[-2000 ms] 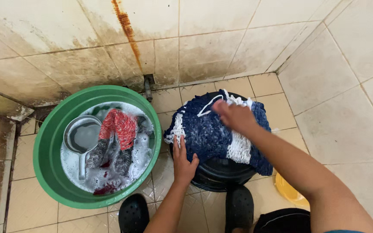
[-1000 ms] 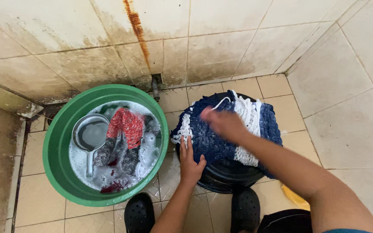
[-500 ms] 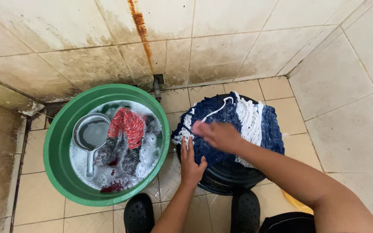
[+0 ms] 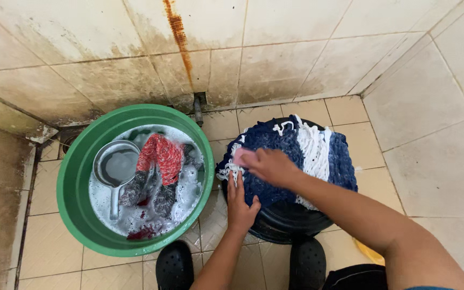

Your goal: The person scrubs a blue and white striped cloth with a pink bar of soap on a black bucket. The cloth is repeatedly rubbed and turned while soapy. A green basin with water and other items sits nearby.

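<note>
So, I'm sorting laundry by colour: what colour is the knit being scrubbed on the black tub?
Dark navy knit with a white band, clearest in the head view.

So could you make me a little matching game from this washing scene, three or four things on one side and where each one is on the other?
Things:
1. green basin
2. metal scoop
3. navy and white knitted cloth
4. left hand

Places:
A. lying in the soapy water, at its left side
B. spread over the upturned black tub
C. on the tiled floor at the left, beside the black tub
D. pressed flat on the near edge of the cloth

Pairs: 1-C, 2-A, 3-B, 4-D
</note>
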